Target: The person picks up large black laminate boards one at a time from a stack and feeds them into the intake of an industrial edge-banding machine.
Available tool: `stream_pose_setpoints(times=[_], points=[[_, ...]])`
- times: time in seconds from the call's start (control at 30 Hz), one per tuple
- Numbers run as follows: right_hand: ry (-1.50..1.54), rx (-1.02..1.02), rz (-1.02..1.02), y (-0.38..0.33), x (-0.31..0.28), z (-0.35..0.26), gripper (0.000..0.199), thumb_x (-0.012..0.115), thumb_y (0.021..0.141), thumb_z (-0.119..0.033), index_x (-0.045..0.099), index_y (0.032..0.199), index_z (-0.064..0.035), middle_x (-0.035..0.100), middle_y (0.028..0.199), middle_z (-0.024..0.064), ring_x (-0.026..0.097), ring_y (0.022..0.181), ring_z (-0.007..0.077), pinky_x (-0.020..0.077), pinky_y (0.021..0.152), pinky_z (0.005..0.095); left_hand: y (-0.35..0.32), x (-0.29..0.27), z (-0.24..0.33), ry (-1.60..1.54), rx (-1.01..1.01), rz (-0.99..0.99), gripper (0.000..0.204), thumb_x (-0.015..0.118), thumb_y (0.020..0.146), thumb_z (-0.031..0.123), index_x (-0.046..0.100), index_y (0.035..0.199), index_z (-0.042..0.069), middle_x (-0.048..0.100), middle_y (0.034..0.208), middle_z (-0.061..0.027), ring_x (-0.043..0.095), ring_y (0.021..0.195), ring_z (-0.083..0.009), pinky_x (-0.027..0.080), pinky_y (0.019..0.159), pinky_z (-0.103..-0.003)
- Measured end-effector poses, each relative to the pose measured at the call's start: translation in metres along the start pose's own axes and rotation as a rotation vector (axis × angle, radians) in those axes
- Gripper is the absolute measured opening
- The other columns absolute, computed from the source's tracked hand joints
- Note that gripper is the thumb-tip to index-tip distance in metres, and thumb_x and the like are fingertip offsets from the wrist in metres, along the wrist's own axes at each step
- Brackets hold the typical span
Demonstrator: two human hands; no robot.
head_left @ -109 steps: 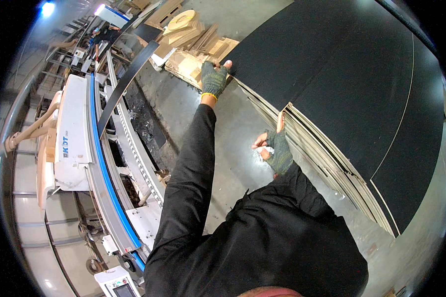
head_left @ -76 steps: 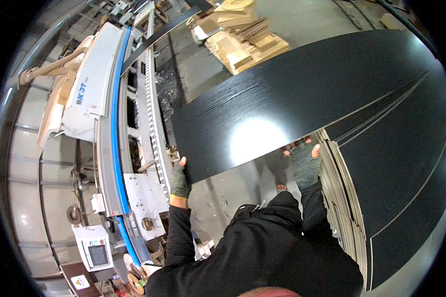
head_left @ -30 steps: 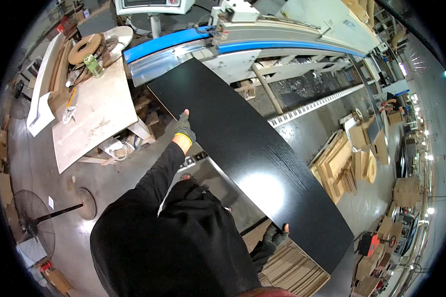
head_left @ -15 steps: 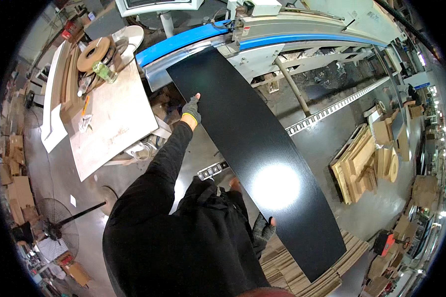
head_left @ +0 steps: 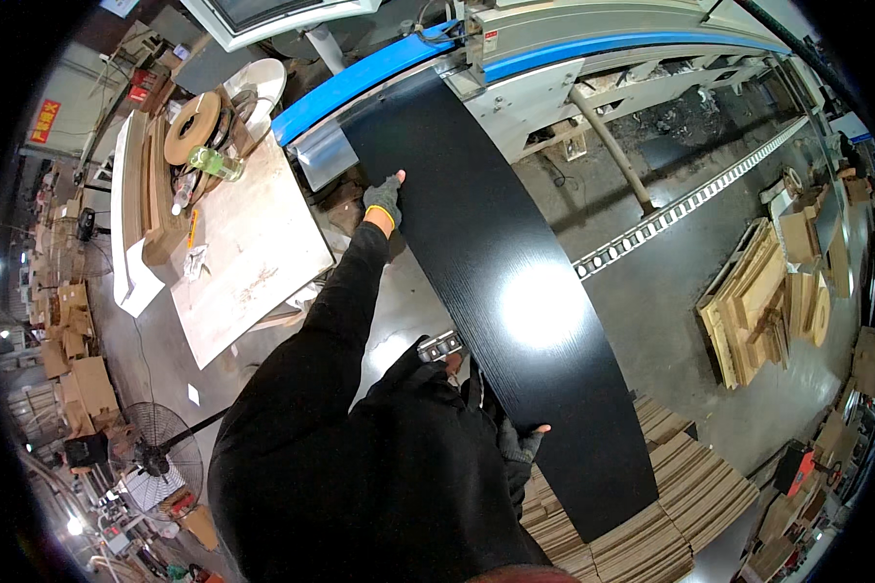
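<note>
A long black panel [head_left: 501, 243] with a finely grained, glossy face stretches diagonally in front of the person, its far end at the bare metal ledge [head_left: 323, 155] beside the blue strip [head_left: 360, 85] of the machine, its near end above a stack of thin boards [head_left: 642, 549]. Whether the far end rests on the ledge, I cannot tell. The left hand [head_left: 383, 200], in a fingerless grey-green glove with a yellow cuff, grasps the panel's left edge toward the far end: the thumb lies on the upper face, and the fingers are hidden beneath, so the grip is closed only as far as the panel's thickness. The right hand [head_left: 521, 443], gloved alike, has the same edge in its grip nearer the body, thumb tip on top, the other fingers mostly out of sight. Left of the panel stands a pale desk [head_left: 253, 262] bearing a tan coil [head_left: 192, 128], a green bottle [head_left: 216, 163] and a yellow pencil [head_left: 192, 229].
</note>
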State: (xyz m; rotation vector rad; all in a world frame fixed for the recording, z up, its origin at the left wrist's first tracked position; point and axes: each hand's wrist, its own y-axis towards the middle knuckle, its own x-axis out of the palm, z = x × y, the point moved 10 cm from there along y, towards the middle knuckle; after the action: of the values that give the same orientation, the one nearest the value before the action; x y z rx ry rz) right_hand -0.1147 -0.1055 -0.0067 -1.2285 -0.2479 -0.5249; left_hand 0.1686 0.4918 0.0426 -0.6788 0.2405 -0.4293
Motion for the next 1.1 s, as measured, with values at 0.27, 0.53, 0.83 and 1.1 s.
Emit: stream_pose_setpoints(times=[0.27, 0.53, 0.83, 1.1], points=[[-0.583, -0.168, 0.000, -0.010, 0.011, -0.012, 0.088, 0.069, 0.086, -0.054, 0.038, 0.146, 0.0015, 0.041, 0.153, 0.0119, 0.041, 0.134, 0.0298, 0.0333, 0.117, 0.0417, 0.024, 0.004, 0.005, -0.112, 0.015, 0.007, 0.073, 0.090, 0.073, 0.027, 0.054, 0.133, 0.007, 0.061, 0.132, -0.0086, 0.057, 0.119, -0.0278, 0.044, 0.101, -0.041], [-0.394, -0.363, 0.124, -0.020, 0.027, -0.039, 0.078, 0.083, 0.075, -0.046, 0.054, 0.133, -0.0026, 0.057, 0.135, 0.0074, 0.053, 0.116, 0.0285, 0.0492, 0.099, 0.0421, 0.047, 0.026, 0.001, -0.228, 0.009, 0.156, 0.072, 0.093, 0.068, 0.017, 0.056, 0.128, 0.002, 0.064, 0.126, -0.0113, 0.059, 0.113, -0.0269, 0.045, 0.100, -0.039], [-0.506, -0.357, 0.115, 0.002, 0.129, -0.049, 0.049, 0.079, 0.082, -0.038, 0.067, 0.114, -0.0031, 0.069, 0.119, 0.0037, 0.062, 0.104, 0.0220, 0.0518, 0.091, 0.0357, 0.040, 0.125, 0.015, -0.098, 0.067, 0.060, 0.107, 0.092, 0.069, 0.030, 0.030, 0.150, -0.002, 0.040, 0.152, -0.0200, 0.041, 0.138, -0.0341, 0.034, 0.113, -0.044], [-0.623, -0.453, -0.011, 0.059, 0.194, -0.082, 0.063, 0.078, 0.083, -0.042, 0.058, 0.124, 0.0007, 0.060, 0.130, 0.0044, 0.053, 0.111, 0.0205, 0.0468, 0.097, 0.0341, 0.031, 0.209, 0.027, 0.064, 0.167, 0.176, 0.100, 0.093, 0.067, 0.037, 0.043, 0.140, -0.009, 0.055, 0.139, -0.0214, 0.057, 0.121, -0.0312, 0.044, 0.104, -0.037]])
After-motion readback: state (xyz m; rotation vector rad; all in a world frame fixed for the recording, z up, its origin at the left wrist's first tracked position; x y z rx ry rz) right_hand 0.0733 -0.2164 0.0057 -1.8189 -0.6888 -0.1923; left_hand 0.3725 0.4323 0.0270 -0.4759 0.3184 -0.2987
